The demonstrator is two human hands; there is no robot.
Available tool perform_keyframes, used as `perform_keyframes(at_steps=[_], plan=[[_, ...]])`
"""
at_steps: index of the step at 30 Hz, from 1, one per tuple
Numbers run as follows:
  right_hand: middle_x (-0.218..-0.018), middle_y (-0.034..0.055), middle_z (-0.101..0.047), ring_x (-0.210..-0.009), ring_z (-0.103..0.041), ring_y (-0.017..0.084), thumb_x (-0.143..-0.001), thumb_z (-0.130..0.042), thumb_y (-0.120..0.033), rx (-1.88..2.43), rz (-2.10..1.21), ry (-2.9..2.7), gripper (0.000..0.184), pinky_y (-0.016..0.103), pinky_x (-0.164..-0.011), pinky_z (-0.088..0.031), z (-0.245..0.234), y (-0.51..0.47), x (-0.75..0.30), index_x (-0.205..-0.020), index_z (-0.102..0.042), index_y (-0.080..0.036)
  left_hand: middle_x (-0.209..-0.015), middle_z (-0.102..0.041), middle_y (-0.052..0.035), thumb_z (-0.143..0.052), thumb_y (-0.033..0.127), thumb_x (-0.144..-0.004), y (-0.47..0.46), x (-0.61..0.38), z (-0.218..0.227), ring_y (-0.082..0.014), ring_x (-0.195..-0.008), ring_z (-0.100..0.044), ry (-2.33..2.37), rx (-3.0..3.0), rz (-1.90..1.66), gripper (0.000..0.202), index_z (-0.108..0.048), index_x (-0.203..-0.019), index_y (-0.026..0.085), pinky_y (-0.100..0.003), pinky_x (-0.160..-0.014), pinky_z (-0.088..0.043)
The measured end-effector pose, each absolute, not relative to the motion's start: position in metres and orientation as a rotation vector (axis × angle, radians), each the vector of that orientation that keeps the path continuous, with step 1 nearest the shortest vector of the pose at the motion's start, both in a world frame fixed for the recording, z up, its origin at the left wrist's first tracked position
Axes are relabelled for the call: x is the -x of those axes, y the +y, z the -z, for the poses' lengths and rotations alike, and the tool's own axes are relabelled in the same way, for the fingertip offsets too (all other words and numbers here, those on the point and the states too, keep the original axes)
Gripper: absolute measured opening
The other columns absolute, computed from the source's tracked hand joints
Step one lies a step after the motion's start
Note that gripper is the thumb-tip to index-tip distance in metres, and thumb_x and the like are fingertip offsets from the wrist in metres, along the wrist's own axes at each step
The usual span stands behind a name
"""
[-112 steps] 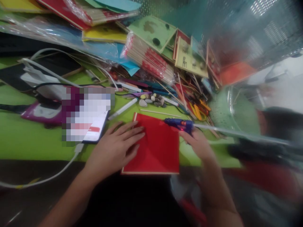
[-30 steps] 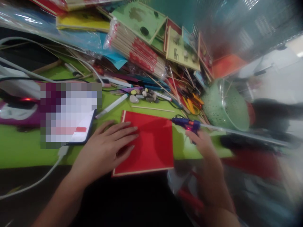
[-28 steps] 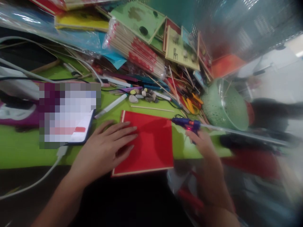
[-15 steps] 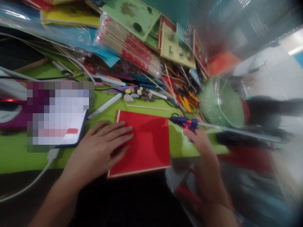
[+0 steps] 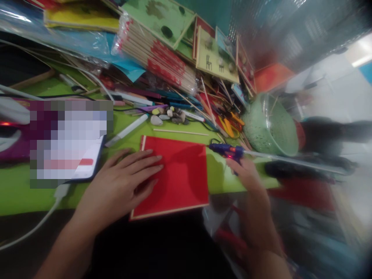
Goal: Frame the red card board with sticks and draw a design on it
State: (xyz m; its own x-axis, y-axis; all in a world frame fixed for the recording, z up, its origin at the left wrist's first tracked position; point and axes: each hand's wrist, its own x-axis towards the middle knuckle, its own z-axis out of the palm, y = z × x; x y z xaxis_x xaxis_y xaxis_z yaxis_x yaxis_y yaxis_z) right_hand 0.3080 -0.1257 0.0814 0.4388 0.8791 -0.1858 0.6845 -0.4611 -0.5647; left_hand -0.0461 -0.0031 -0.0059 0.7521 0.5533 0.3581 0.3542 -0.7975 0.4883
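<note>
A red square panel (image 5: 180, 178) lies on the green table at its front edge, with pale wooden strips along its left and bottom sides. Across its left part my left hand (image 5: 124, 182) lies flat, fingers stretched out. My right hand (image 5: 247, 172) grips a dark blue hot glue gun (image 5: 226, 149) whose small light glows red. The gun's nozzle is at the panel's top right corner, and a long clear glue stick (image 5: 290, 159) sticks out of its back. A thin wooden stick (image 5: 180, 132) rests just beyond the panel's top edge.
Left of the panel are a lit phone (image 5: 84, 168) with a white cable and a white marker (image 5: 128, 130). Beyond lie pebbles (image 5: 168, 115), orange-handled scissors (image 5: 228, 128) and bagged wooden sticks (image 5: 157, 54). A green basket (image 5: 270, 128) stands at right, decorated panels (image 5: 217, 56) behind.
Almost nothing differs; the whole view has shifted very slightly. Both hands, the panel and the glue gun keep their places relative to one another.
</note>
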Motion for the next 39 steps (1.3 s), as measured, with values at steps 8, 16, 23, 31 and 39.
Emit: perform_keyframes(at_steps=[8, 16, 23, 31, 39], plan=[[-0.055, -0.0025, -0.054, -0.052, -0.051, 0.015, -0.089, -0.063, -0.053, 2.292, -0.626, -1.334, 0.037, 0.028, -0.054, -0.040, -0.081, -0.125, -0.306, -0.070, -0.059, -0.022, -0.141, -0.071, 0.0026, -0.056, 0.035, -0.100, -0.003, 0.047, 0.006, -0.0294, -0.136, -0.062, 0.698, -2.552, -0.699, 0.037, -0.066, -0.136, 0.036, -0.059, -0.118, -0.039], [-0.054, -0.0027, -0.051, -0.054, -0.050, 0.016, -0.089, -0.062, -0.054, 2.273, -0.663, -1.374, 0.036, 0.029, -0.055, -0.040, -0.081, -0.117, -0.297, -0.073, -0.062, -0.022, -0.141, -0.071, 0.0024, -0.058, 0.034, -0.100, -0.004, 0.046, 0.005, -0.0286, -0.136, -0.062, 0.696, -2.553, -0.701, 0.035, -0.069, -0.132, 0.035, -0.058, -0.121, -0.038], [-0.057, -0.0009, -0.053, -0.060, -0.054, 0.019, -0.091, -0.063, -0.054, 2.228, -0.700, -1.449, 0.034, 0.030, -0.060, -0.043, -0.076, -0.104, -0.286, -0.078, -0.067, -0.022, -0.140, -0.071, 0.0009, -0.056, 0.035, -0.100, -0.004, 0.046, 0.003, -0.0292, -0.135, -0.063, 0.713, -2.570, -0.676, 0.034, -0.071, -0.130, 0.033, -0.059, -0.121, -0.039], [-0.053, -0.0014, -0.052, -0.057, -0.054, 0.019, -0.091, -0.064, -0.054, 2.255, -0.698, -1.406, 0.035, 0.030, -0.056, -0.042, -0.079, -0.109, -0.291, -0.078, -0.067, -0.022, -0.142, -0.070, 0.0018, -0.058, 0.034, -0.099, -0.004, 0.046, 0.003, -0.0300, -0.137, -0.062, 0.711, -2.538, -0.657, 0.034, -0.072, -0.130, 0.035, -0.060, -0.122, -0.038], [-0.052, -0.0034, -0.051, -0.052, -0.050, 0.015, -0.086, -0.065, -0.056, 2.298, -0.678, -1.280, 0.038, 0.029, -0.054, -0.040, -0.083, -0.123, -0.301, -0.069, -0.059, -0.022, -0.142, -0.070, 0.0016, -0.055, 0.034, -0.101, -0.004, 0.046, 0.002, -0.0296, -0.136, -0.062, 0.705, -2.560, -0.666, 0.034, -0.069, -0.132, 0.033, -0.059, -0.119, -0.040]])
